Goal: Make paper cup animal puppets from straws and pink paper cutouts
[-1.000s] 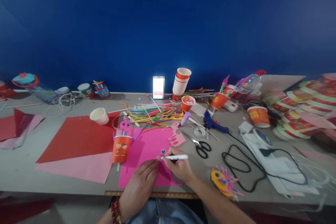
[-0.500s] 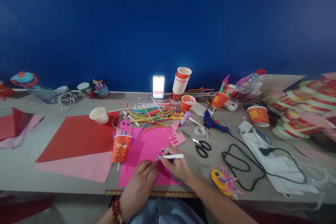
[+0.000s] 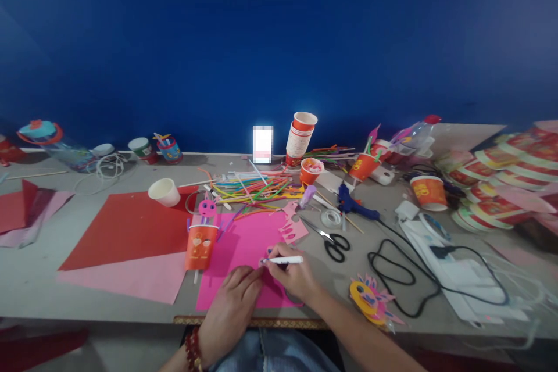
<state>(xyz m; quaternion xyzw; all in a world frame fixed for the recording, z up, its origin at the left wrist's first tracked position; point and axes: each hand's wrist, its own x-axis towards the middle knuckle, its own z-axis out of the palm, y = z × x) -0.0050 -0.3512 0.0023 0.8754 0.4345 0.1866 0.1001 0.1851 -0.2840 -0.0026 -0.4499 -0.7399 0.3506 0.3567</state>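
Observation:
My right hand (image 3: 292, 273) is closed round a white marker (image 3: 285, 260), its dark tip pointing left onto a small light-pink paper piece (image 3: 262, 263). That piece lies over a bright pink sheet (image 3: 226, 256). My left hand (image 3: 238, 296) rests flat on the sheet, its fingertips right beside the marker tip; whether they press on the small piece I cannot tell. Near my right fingers a bit of blue and pink decoration (image 3: 270, 250) shows. An orange paper cup (image 3: 201, 248) topped by a pink figure with eyes stands left of my hands.
Black-handled scissors (image 3: 335, 246), clear tape (image 3: 331, 218) and a blue glue gun (image 3: 357, 208) with a looping cable lie to the right. Coloured pipe cleaners (image 3: 253, 189) spread behind the sheet. Red paper (image 3: 135, 226) lies left; a yellow and pink paper craft (image 3: 370, 301) sits near the front edge.
The marker's rear end has shifted slightly left with my right hand, its tip staying at the small piece. My left hand has stayed in place.

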